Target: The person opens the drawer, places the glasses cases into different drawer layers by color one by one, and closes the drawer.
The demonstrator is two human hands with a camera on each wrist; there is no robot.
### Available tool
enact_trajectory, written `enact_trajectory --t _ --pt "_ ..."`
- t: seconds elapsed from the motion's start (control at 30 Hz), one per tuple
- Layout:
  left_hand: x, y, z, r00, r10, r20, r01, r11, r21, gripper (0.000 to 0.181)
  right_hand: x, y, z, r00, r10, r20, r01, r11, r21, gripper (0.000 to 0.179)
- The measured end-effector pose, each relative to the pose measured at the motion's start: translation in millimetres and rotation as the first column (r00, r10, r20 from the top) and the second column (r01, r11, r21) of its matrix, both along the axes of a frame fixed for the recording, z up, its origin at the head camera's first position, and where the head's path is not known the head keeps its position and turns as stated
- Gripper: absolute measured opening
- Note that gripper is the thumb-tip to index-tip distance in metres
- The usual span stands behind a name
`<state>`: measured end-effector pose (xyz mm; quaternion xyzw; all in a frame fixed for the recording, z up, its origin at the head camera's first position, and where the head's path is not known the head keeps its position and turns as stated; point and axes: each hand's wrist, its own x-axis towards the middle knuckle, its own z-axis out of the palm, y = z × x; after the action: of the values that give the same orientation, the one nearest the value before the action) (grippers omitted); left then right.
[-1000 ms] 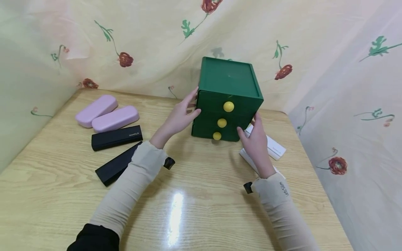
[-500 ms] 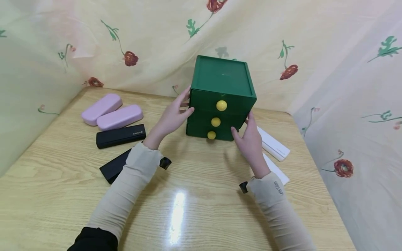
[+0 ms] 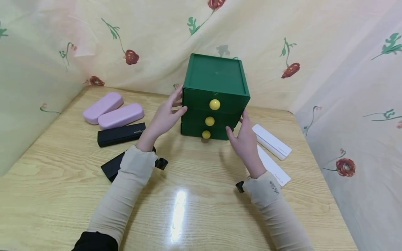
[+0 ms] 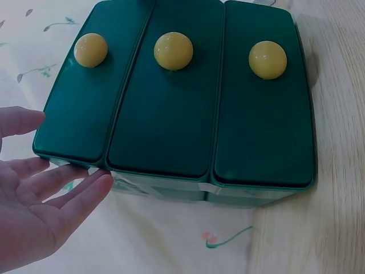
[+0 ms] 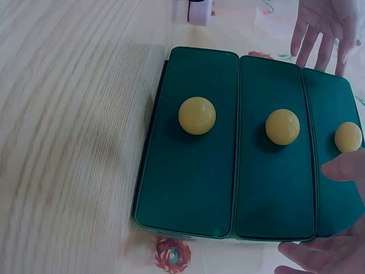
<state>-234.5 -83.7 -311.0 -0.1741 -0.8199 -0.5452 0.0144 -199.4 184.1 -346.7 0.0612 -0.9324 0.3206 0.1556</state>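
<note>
A green mini drawer cabinet point(image 3: 216, 75) with three stacked drawers stands on the table, its front toward me. Each drawer has a round yellow knob point(image 3: 215, 104). My left hand point(image 3: 163, 118) is at the cabinet's left side, fingers extended along it and thumb near the front edge. On the opposite side, my right hand point(image 3: 246, 144) has its fingers against the lower right wall, thumb by the front. The left wrist view shows the left fingers point(image 4: 85, 197) straight beside the top drawer. In the right wrist view the right thumb point(image 5: 342, 166) lies over the top drawer's front.
Two lilac cases point(image 3: 120, 116) and two black cases point(image 3: 120, 135) lie left of the cabinet, one black case partly behind my left forearm. To the right are two white cases point(image 3: 272, 142). A flowered cloth point(image 3: 150, 45) hangs behind the wooden table point(image 3: 201, 216).
The cabinet has moved left along the table with both hands at its sides. More of the two white cases now shows. The head view has also shifted slightly.
</note>
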Motion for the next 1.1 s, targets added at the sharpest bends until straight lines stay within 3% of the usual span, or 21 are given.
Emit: enact_trajectory --t 0.43,0.87,1.0,1.1 --pt "11.8 -10.7 2.3 1.000 -0.012 -0.011 0.011 1.000 -0.027 0.071 9.6 -5.0 1.1 0.999 0.025 -0.024 -0.026 0.999 -0.038 0.075" --pt "20.4 -19.2 -0.2 1.000 -0.023 -0.017 0.023 1.000 -0.001 0.067 20.4 -5.9 4.2 0.999 0.021 -0.046 -0.022 1.000 -0.014 0.066" --pt "21.5 -20.2 -2.3 1.000 -0.021 -0.006 0.022 0.999 0.026 0.067 17.3 -2.6 5.7 0.998 0.030 -0.049 -0.036 0.991 -0.128 0.061" --pt "23.7 -19.4 -4.4 1.000 -0.005 -0.020 0.006 0.998 0.067 0.065 10.3 1.9 9.4 0.995 0.048 -0.084 -0.070 0.957 -0.281 0.060"
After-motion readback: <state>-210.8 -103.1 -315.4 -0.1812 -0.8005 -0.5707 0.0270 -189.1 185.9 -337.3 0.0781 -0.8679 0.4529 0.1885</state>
